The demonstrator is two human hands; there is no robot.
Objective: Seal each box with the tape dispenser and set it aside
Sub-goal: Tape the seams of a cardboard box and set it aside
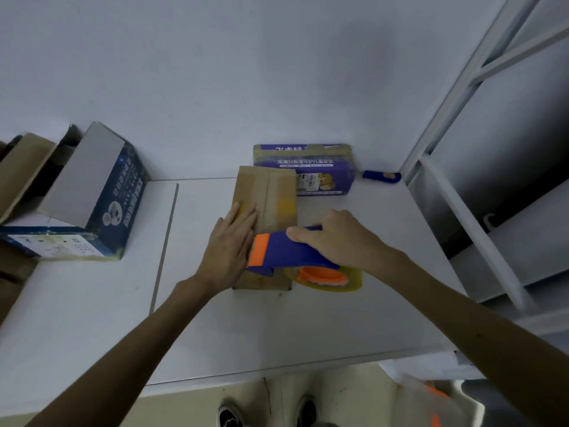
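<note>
A narrow brown cardboard box point(271, 195) lies lengthwise in the middle of the white table point(215, 328), with strips of tape along its top. My left hand point(229, 245) presses flat on the left side of its top, fingers straight. My right hand point(335, 238) grips the blue and orange tape dispenser point(283, 251), whose orange front end sits over the box's near end. Its clear tape roll point(326, 277) hangs just right of the box.
A purple printed box point(320, 171) wrapped in tape stands behind the brown one, a blue-handled tool point(381, 176) beside it. A dark blue box point(101, 192) with open flaps and other cartons sit at the left. White metal frames stand at the right.
</note>
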